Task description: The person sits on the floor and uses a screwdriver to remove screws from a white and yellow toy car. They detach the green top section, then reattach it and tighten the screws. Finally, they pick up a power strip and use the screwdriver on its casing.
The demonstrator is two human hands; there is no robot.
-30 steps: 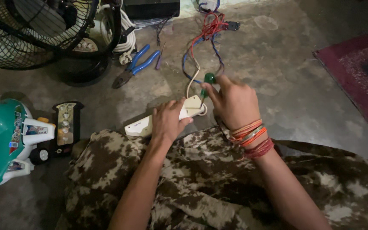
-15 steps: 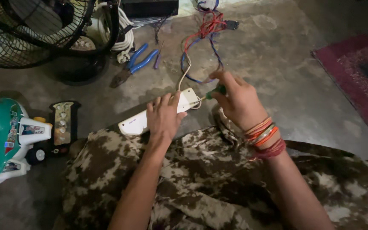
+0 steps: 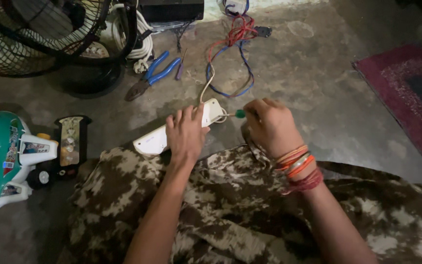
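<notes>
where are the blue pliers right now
In the head view, the blue-handled pliers lie on the floor at upper left of centre, just right of the fan and beyond the left hand.

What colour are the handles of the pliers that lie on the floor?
The pliers have blue handles, seen in the head view, lying on the floor beyond the left hand.

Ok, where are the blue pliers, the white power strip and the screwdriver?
blue pliers point(image 3: 158, 72): head view, on one blue handle.
white power strip point(image 3: 151, 142): head view, on its bare left end.
screwdriver point(image 3: 240, 114): head view, on the green handle tip sticking out of the right hand point(image 3: 271, 128).
</notes>
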